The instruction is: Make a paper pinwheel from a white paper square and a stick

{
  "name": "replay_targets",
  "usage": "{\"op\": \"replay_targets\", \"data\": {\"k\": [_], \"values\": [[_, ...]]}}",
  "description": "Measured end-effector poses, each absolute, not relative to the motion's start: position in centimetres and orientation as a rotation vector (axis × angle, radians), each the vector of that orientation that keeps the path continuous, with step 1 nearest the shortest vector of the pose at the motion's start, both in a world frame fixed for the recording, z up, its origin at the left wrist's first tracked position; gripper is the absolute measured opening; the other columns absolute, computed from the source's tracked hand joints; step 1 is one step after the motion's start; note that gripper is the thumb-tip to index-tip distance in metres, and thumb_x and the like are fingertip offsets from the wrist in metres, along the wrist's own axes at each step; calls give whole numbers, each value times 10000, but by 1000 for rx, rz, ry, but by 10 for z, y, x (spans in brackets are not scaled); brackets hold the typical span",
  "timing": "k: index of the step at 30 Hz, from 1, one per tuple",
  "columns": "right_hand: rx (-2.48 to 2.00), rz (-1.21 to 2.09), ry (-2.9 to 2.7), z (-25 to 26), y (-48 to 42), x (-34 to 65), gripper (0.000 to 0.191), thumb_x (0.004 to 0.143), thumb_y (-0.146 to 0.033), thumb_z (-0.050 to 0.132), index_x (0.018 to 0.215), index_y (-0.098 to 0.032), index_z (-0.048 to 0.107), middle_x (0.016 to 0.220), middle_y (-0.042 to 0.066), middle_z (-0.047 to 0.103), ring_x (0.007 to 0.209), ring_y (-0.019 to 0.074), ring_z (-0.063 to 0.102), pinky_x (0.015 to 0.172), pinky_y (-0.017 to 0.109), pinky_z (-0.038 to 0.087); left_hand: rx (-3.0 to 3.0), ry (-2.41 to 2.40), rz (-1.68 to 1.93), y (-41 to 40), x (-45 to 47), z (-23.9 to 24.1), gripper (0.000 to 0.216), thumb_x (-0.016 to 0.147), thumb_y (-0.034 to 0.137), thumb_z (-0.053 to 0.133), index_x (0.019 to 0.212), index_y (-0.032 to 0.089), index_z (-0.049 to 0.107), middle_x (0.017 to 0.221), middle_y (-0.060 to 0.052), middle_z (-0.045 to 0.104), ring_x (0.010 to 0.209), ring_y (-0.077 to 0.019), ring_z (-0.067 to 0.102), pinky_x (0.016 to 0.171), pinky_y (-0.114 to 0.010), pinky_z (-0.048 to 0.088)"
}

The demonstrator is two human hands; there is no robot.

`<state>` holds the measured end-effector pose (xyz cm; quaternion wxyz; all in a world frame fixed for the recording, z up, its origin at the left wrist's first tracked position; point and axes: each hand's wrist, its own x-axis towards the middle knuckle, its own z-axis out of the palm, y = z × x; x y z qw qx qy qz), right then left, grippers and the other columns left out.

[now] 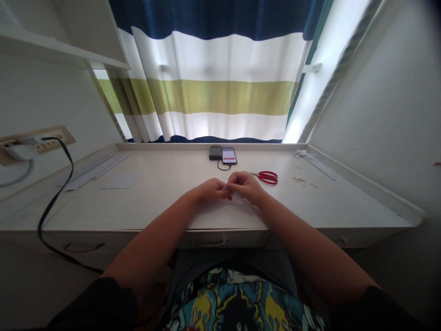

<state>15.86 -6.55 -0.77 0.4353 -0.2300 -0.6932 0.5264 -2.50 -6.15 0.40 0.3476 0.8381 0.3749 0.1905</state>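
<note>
My left hand (210, 191) and my right hand (246, 186) meet over the middle of a pale wooden desk (155, 202). Both have their fingers curled and pinched together on a small pale piece (225, 187) held between them; it is too small to name. Red-handled scissors (265, 176) lie on the desk just right of my right hand, untouched.
A phone (228, 155) with a lit screen and a dark power bank (215, 152) lie at the desk's far edge under a striped curtain. White strips (96, 171) and a paper sheet (121, 180) sit at left. A black cable (57, 193) hangs from a wall socket. Paper scraps (299, 179) lie at right.
</note>
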Motion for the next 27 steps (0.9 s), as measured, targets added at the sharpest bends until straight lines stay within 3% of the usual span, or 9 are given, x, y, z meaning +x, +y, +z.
{"op": "replay_targets", "data": {"k": [7, 13, 20, 27], "values": [[-650, 1168, -1740, -9, -61, 163, 237, 789, -315, 697, 703, -145, 555, 664, -24, 596, 589, 105, 587, 557, 251, 495, 2121, 929, 481, -65, -24, 7, 310, 842, 392, 567, 789, 152, 757, 699, -42, 683, 678, -149, 587, 704, -257, 413], [-801, 1016, -1786, -13, -57, 163, 187, 871, -300, 623, 813, -131, 570, 745, -20, 584, 631, 97, 568, 579, 245, 492, 2023, 862, 485, -69, -22, 10, 505, 912, 475, 416, 732, 109, 714, 584, -27, 576, 551, -113, 478, 612, -247, 384], [-1012, 970, -2000, -11, -58, 175, 309, 934, -406, 519, 859, -119, 605, 708, -24, 581, 553, 83, 544, 517, 225, 475, 1913, 874, 533, -64, -34, 13, 481, 894, 481, 459, 680, 103, 663, 516, 19, 466, 484, -82, 375, 535, -236, 306], [-1061, 927, -2141, -12, -58, 182, 336, 942, -419, 501, 817, -122, 597, 645, -40, 553, 501, 69, 507, 489, 213, 451, 1781, 901, 579, -62, -37, 13, 408, 873, 438, 506, 688, 105, 651, 537, 0, 521, 493, -81, 376, 522, -235, 304]]}}
